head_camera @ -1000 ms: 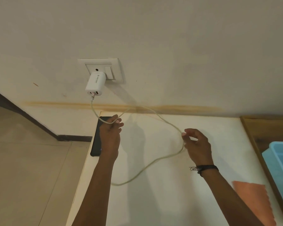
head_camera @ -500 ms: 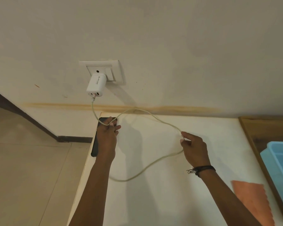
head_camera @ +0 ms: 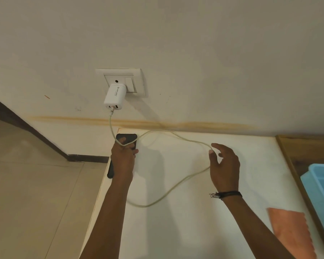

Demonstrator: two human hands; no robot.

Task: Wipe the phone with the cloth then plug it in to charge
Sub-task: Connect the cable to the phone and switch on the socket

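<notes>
My left hand (head_camera: 123, 161) grips the phone (head_camera: 126, 137), which sits right at the left edge of the table (head_camera: 176, 230). My right hand (head_camera: 225, 165) is open, its loose fingers just beside the cable (head_camera: 146, 206). I can't see the cable's free end. The risk, as I judge it: the loop crossing my left fingers snags and tugs the phone over the edge, or the charger (head_camera: 114, 96) out of the wall.
</notes>
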